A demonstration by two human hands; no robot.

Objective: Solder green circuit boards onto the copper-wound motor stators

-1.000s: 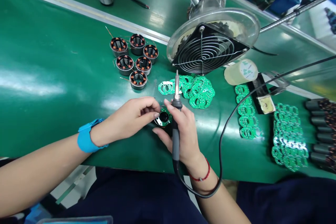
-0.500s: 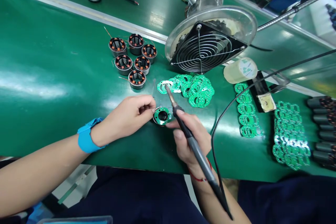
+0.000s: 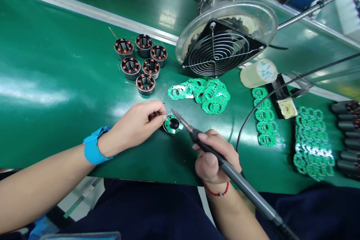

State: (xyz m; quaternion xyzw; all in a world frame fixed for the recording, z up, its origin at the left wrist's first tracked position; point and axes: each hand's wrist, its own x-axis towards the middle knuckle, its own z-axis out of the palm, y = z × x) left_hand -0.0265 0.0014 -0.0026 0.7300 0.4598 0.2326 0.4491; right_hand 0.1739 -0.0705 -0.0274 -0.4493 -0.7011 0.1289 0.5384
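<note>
My right hand (image 3: pixel 216 153) is wrapped round the handle of a soldering iron (image 3: pixel 239 180). The iron's tip points up and left, over the upper right edge of a round part with a green ring board (image 3: pixel 169 128) on top. At the left edge of that part, my left hand (image 3: pixel 146 122) is closed, thumb and forefinger pinched together. What lies between those fingertips is too small to tell. Behind them stand several copper-wound stator rings (image 3: pixel 145 84), and loose green boards (image 3: pixel 212 95) lie in a pile.
A round fan with a wire guard (image 3: pixel 216 54) stands at the back centre. To the right are a solder spool (image 3: pixel 254 74), a black holder with a pale pad (image 3: pixel 287 108), rows of green boards (image 3: pixel 312 142) and dark stators (image 3: pixel 348 125). The iron's black cable crosses there.
My right hand has moved right and slightly down. The iron's tip has come down and left from the loose boards to the round part. My left hand has hardly moved.
</note>
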